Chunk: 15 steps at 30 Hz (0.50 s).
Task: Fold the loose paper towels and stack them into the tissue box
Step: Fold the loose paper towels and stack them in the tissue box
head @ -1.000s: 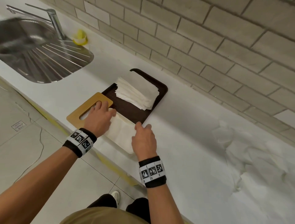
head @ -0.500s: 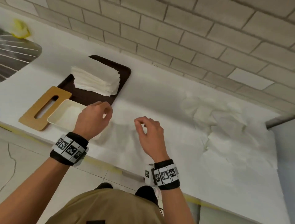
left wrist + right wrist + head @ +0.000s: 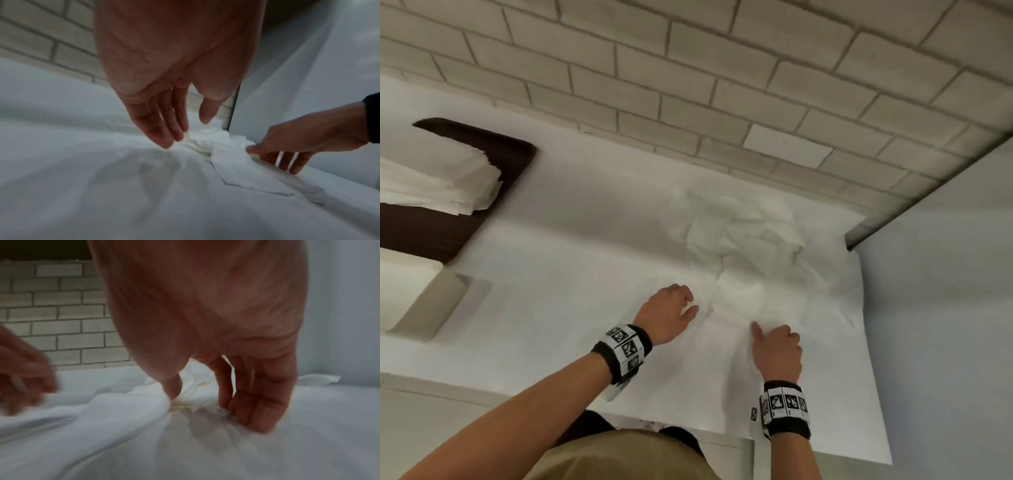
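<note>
We note the loose paper towels (image 3: 743, 236) as thin, matt, crumpled paper. The countertop (image 3: 571, 240) appears smooth and matt white. The tray (image 3: 448, 233) looks dark and smooth. The wall (image 3: 688, 68) shows matt, rough-looking brick tiles.

Head view bright and evenly lit, white countertop (image 3: 571, 308) washed out toward 3 o'clock, soft shadows under the arms, brick wall (image 3: 688, 85) lines bowed at the edges, both wrist views dim, grainy, motion-blurred, palms out of focus at 12 o'clock
</note>
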Motion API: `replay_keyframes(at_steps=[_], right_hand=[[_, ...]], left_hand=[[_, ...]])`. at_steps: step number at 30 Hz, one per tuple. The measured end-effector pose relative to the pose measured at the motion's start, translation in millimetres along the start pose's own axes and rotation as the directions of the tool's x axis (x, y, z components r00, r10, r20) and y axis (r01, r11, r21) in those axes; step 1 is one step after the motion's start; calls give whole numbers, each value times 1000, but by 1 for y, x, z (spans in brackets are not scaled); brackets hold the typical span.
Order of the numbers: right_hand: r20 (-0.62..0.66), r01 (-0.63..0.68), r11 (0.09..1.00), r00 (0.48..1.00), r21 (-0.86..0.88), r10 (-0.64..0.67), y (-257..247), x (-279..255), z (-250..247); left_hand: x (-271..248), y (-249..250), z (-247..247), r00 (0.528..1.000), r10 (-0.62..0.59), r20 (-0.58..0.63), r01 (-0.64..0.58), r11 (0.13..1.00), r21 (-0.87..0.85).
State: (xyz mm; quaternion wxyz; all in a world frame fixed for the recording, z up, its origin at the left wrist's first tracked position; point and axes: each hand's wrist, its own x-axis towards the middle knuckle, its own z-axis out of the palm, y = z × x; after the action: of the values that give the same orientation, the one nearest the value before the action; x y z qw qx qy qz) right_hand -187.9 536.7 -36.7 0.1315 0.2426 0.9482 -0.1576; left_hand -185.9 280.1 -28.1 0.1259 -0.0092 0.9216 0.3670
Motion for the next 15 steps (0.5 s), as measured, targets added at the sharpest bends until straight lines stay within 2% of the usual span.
replay_keyframes(at_steps=[3,6,8,11,13,15], right_hand=[[26,84,995,996,54,-85,-14,-2,11],[131,85,966,984,244,-120,-28,0,22],[160,70,922,977,382,-141,-29,5,19],[193,36,804,963,594,-186,-24,5,10],[217,50,799,950,600,-223,-20,2,4],[144,158,885,959,437,-243,-17,1,0]], left_hand=[[29,29,37,990,-116,77,128,975,-183],[36,50,60,970,-200,138,234,924,-304],[35,52,66,963,-233,138,268,894,-358],[27,37,60,963,-241,125,271,835,-478],[19,27,52,968,-218,124,250,806,-536],[13,20,42,963,-240,119,267,819,-508]])
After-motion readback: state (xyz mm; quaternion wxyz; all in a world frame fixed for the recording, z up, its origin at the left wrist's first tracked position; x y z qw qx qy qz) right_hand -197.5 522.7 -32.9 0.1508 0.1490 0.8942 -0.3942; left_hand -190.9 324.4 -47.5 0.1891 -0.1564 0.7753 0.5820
